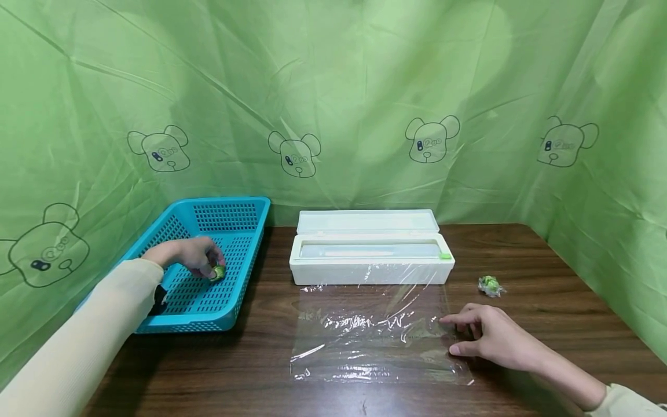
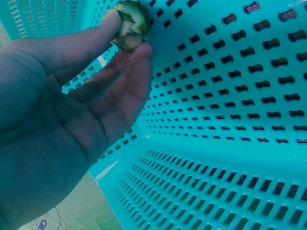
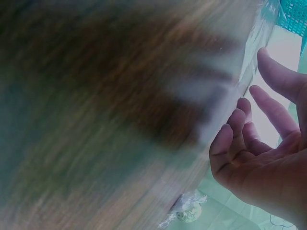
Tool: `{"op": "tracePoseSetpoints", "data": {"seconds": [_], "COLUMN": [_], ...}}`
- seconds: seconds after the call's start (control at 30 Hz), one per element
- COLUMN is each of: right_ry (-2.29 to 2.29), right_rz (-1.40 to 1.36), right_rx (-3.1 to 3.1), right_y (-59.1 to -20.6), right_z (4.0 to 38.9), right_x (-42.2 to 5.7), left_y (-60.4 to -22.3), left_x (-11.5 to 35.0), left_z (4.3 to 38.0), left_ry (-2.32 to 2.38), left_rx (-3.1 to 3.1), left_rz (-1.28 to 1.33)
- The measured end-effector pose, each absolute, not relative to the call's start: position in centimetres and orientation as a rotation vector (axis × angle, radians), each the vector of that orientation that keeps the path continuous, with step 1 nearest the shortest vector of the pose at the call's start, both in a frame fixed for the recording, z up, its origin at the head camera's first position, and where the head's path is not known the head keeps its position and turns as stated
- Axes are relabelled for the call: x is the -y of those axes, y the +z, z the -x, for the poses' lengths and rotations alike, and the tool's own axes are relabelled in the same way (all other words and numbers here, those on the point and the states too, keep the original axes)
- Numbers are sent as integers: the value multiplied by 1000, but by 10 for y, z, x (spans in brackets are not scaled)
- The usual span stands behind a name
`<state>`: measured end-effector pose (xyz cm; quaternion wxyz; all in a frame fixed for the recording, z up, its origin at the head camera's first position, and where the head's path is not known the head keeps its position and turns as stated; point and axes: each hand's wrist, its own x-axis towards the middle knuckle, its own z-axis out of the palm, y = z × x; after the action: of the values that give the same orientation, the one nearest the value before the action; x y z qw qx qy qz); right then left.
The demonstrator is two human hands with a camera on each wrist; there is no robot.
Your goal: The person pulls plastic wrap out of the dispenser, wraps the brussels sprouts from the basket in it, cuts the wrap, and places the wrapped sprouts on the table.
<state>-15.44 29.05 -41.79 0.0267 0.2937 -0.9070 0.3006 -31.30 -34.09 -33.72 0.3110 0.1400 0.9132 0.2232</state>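
Note:
Inside the blue basket (image 1: 229, 304), my left hand (image 1: 195, 256) pinches a Brussels sprout (image 2: 129, 24) between thumb and fingertips; its cut stem end faces the left wrist camera. My right hand (image 1: 495, 337) is at the right edge of a sheet of cling film (image 1: 365, 341), index finger extended and the other fingers loosely bent. Whether its fingertips touch the film, I cannot tell. The film lies spread on the table, drawn from a white cling film dispenser (image 1: 372, 272) whose lid stands up. Beyond my right hand sits a film-wrapped Brussels sprout (image 1: 490, 285).
The dark wooden table (image 1: 271, 382) runs back to a green cloth curtain (image 1: 354, 104) with bear-face prints, which also hangs at both sides. A green slider (image 1: 445, 256) sits at the dispenser's right end. Something black (image 1: 158, 301) shows at the basket's near left, partly behind the sleeve.

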Motion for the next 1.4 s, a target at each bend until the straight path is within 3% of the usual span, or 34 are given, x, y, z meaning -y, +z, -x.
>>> {"op": "tracePoseSetpoints", "data": {"seconds": [0.63, 1.4], "right_ry": [931, 946], "right_rz": [-888, -916], "right_rx": [2825, 2820], "right_y": [-419, -420], "right_z": [153, 157], "right_x": [-291, -292], "left_y": [-333, -312], "left_x": [338, 329], "left_z": [313, 309], "left_ry": [575, 740], "left_rx": [-2438, -2548], "left_rz": [-401, -692]}}
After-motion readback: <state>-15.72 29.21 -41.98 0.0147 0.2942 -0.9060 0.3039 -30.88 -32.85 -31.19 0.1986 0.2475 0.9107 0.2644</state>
